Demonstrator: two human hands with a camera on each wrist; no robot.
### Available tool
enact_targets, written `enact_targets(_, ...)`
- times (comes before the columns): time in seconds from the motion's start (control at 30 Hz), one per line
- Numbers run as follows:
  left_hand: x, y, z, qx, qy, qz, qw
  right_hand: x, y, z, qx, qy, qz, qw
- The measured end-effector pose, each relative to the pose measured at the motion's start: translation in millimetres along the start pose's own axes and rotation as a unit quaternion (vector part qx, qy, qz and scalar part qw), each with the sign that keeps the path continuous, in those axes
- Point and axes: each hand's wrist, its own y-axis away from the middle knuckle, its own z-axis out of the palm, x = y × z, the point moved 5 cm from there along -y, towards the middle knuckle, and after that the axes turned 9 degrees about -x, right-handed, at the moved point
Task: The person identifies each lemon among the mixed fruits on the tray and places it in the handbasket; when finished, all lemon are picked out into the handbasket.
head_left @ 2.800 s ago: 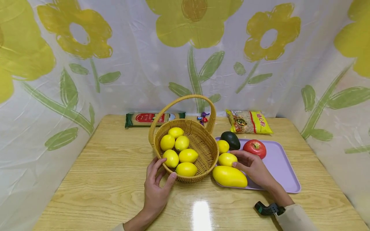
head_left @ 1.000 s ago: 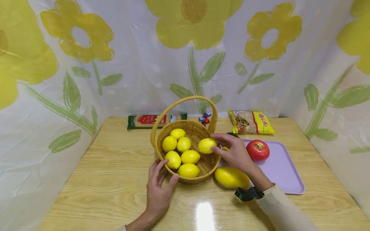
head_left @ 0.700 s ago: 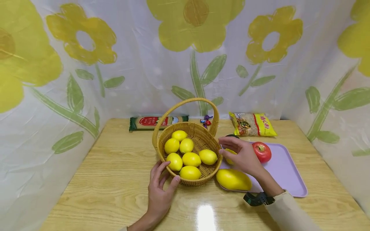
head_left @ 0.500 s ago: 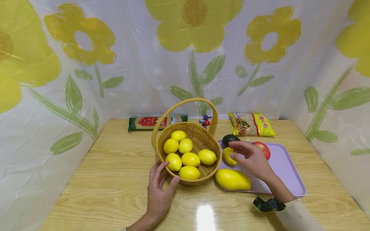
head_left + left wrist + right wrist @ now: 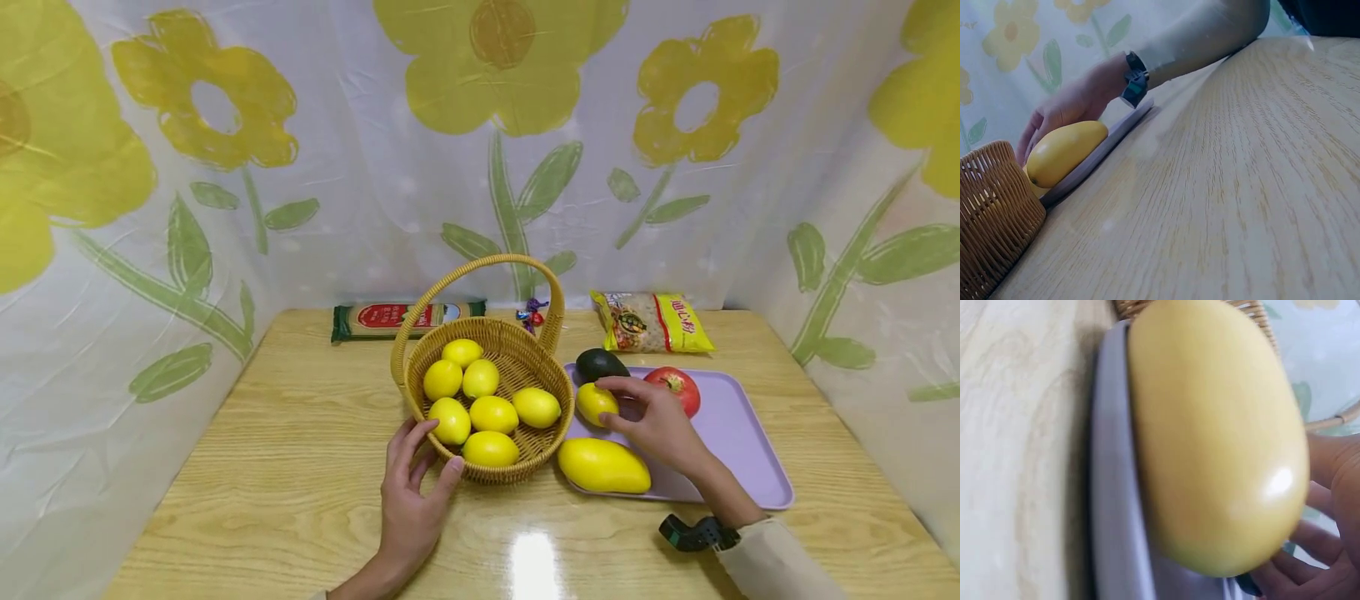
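Note:
My left hand (image 5: 415,496) holds the near left rim of a round wicker basket (image 5: 551,358), fingertips over the edge and thumb at the front. Several lemons (image 5: 493,414) lie inside the basket. To its right, my right hand (image 5: 660,421) pinches a lemon (image 5: 594,406) between fingers and thumb at the left end of a lilac tray (image 5: 738,450). A mango (image 5: 603,467) lies on the tray's near left corner; it fills much of the right wrist view and hides the lemon there. Behind the pinched lemon sits a dark green avocado (image 5: 600,364).
A red tomato-like fruit (image 5: 678,387) sits on the tray beyond my right hand. Along the back of the wooden table (image 5: 277,467) are a green noodle pack (image 5: 360,321), small wrapped candies (image 5: 532,317) and a yellow bag (image 5: 648,322). The basket's tall handle (image 5: 555,308) arches upward.
My right hand carried one lemon from the tray into the basket's right side and let go. It then went back right to the tray and took hold of another lemon. My left hand stayed put.

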Motion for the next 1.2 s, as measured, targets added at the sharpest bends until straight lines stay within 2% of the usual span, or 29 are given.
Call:
enact_targets(0.2, 0.9, 0.0, -0.1, -0.003, -0.006, 0.006, 1.0000, 5, -1, 7, -0.025, -0.015, 0.022, 0.999)
enact_targets(0.4, 1.1, -0.8, 0.0, 0.000, -0.007, 0.009, 0.9999, 5, -1, 8, -0.029, 0.002, 0.035, 0.999)
enact_targets(0.57, 0.7, 0.1, 1.3, 0.000, -0.002, 0.004, 1.0000, 0, 3, -8, -0.011, 0.016, 0.043, 0.999)
enact_targets(0.7, 0.6, 1.2, 1.8, -0.002, -0.003, 0.000, 1.0000, -20, 6, -27, -0.015, 0.010, 0.012, 1.000)
enact_targets(0.8, 0.4, 1.6, 1.2, -0.004, -0.006, -0.001, 1.0000, -41, 6, -33, -0.039, -0.015, -0.027, 0.999)
enact_targets(0.93, 0.2, 1.6, 0.0, -0.003, -0.006, 0.002, 1.0000, -67, -2, -27, -0.092, -0.037, -0.070, 0.993)
enact_targets(1.07, 0.1, 1.1, -0.7, 0.000, -0.005, 0.003, 1.0000, -87, -14, -11, -0.143, -0.009, -0.088, 0.986)
enact_targets(1.2, -0.1, 0.7, -0.4, 0.002, -0.004, 0.000, 1.0000, -102, -26, 9, -0.195, 0.063, -0.101, 0.974)
